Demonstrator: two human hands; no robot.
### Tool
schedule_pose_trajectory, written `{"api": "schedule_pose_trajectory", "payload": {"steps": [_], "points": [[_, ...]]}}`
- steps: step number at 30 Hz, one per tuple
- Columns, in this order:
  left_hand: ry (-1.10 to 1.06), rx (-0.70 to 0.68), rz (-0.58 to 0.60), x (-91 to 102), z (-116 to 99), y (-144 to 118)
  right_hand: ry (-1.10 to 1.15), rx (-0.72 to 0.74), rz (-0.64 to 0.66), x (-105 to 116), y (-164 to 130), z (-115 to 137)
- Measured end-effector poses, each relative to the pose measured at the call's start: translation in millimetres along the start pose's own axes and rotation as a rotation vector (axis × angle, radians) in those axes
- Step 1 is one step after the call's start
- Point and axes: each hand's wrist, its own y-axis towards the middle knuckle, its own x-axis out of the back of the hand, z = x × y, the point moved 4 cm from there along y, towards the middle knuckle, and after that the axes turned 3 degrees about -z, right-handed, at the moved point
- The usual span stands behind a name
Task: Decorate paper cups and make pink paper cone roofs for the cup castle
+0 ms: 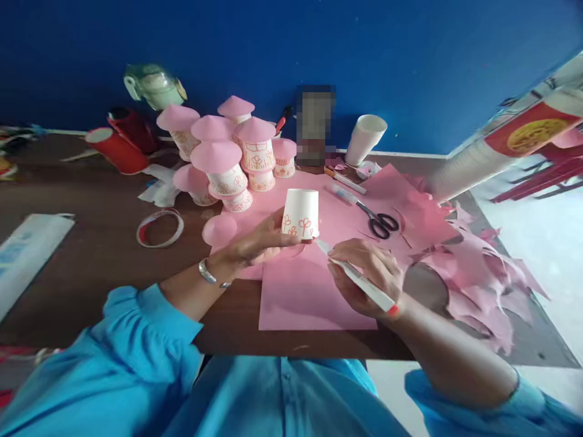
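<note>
My left hand (257, 244) grips a white paper cup (301, 210) turned upside down on a pink paper sheet (310, 291); small red flowers are drawn along the cup's lower edge. My right hand (367, 273) holds a white marker (359, 280) with a red end, its tip touching the cup's base at the right. A loose pink paper cone (219, 229) lies just left of my left hand.
Behind the cup stands a cluster of decorated cups with pink cone roofs (228, 155). Black-handled scissors (380, 221), other pens (345, 180), a stack of plain cups (365, 138), a tape roll (159, 227), red cups (119, 149) and pink paper scraps (478, 273) lie around.
</note>
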Motion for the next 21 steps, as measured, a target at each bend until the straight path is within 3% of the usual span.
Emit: {"api": "schedule_pose_trajectory", "payload": {"steps": [21], "points": [[0.053, 0.069, 0.007, 0.0, 4.7, 4.0, -0.030, -0.044, 0.041, -4.8, 2.4, -1.2]]}}
